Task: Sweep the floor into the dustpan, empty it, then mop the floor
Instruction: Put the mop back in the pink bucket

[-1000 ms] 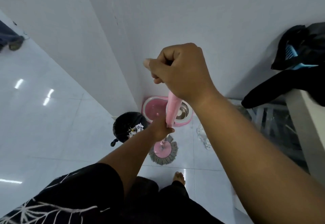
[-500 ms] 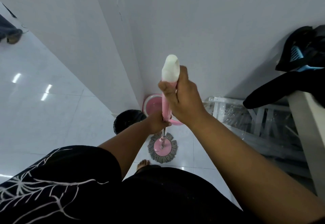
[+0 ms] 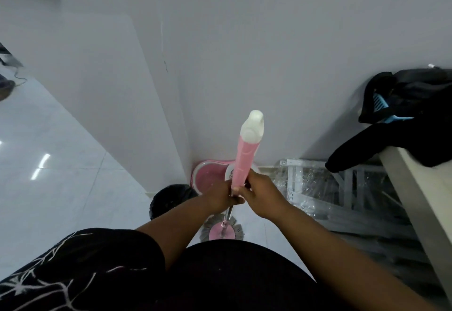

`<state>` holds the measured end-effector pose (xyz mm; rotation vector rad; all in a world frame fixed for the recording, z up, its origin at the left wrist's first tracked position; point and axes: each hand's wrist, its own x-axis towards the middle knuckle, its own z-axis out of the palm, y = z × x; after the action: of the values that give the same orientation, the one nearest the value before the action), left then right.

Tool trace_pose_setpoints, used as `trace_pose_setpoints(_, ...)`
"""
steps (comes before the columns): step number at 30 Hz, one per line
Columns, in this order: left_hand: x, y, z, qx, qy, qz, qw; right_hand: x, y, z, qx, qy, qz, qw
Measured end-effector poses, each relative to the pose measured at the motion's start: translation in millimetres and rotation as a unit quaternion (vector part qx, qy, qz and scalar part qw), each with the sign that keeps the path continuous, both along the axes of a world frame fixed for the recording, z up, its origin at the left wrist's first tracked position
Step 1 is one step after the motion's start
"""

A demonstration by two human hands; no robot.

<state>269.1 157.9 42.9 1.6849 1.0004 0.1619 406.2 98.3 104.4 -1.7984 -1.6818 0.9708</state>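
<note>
I hold a pink mop handle (image 3: pixel 244 159) with a white cap upright in front of me. My left hand (image 3: pixel 220 197) and my right hand (image 3: pixel 261 197) both grip it low down, side by side, where the pink grip meets the metal pole. The round mop head (image 3: pixel 221 231), pink disc with grey fringe, rests on the white tiled floor (image 3: pixel 61 188) just ahead of my body. Behind the handle, a pink spin bucket (image 3: pixel 208 176) stands in the wall corner.
A black bin (image 3: pixel 171 198) sits left of the bucket by the wall. Wrapped white metal frames (image 3: pixel 330 188) lie on the floor at right. A white table edge (image 3: pixel 420 188) carries black clothing (image 3: pixel 403 125). Open tiled floor stretches to the left.
My right hand slid down from the top of the handle to just beside my left hand. The white cap is now uncovered, and the view tilted upward.
</note>
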Motion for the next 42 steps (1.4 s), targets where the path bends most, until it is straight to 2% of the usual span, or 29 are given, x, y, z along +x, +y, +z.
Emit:
trace_pose_setpoints(6,1.4,21.5,6.9,0.106,0.058,-0.048,0.992,17.1,24.1,55.0,0.073,0.0,-0.019,0.997)
trace_pose_setpoints(11,17.1,36.5,47.1,0.136,-0.01,0.039,0.99,32.3,44.3,105.0,0.134,0.058,-0.056,0.988)
trace_pose_setpoints(14,26.8,52.1,82.2,0.173,-0.054,0.051,0.982,39.9,61.2,137.9,0.165,0.094,-0.077,0.979)
trace_pose_setpoints(27,72.3,108.7,200.5,0.244,-0.084,0.084,0.962,67.9,113.3,256.7,0.265,0.036,-0.068,0.961)
trace_pose_setpoints(34,97.9,123.2,212.6,0.237,-0.088,0.129,0.959,86.7,131.4,270.2,0.266,0.013,-0.05,0.963)
trace_pose_setpoints(42,114.3,130.5,179.4,0.201,-0.048,0.182,0.961,98.0,153.9,231.5,0.224,0.007,-0.007,0.975)
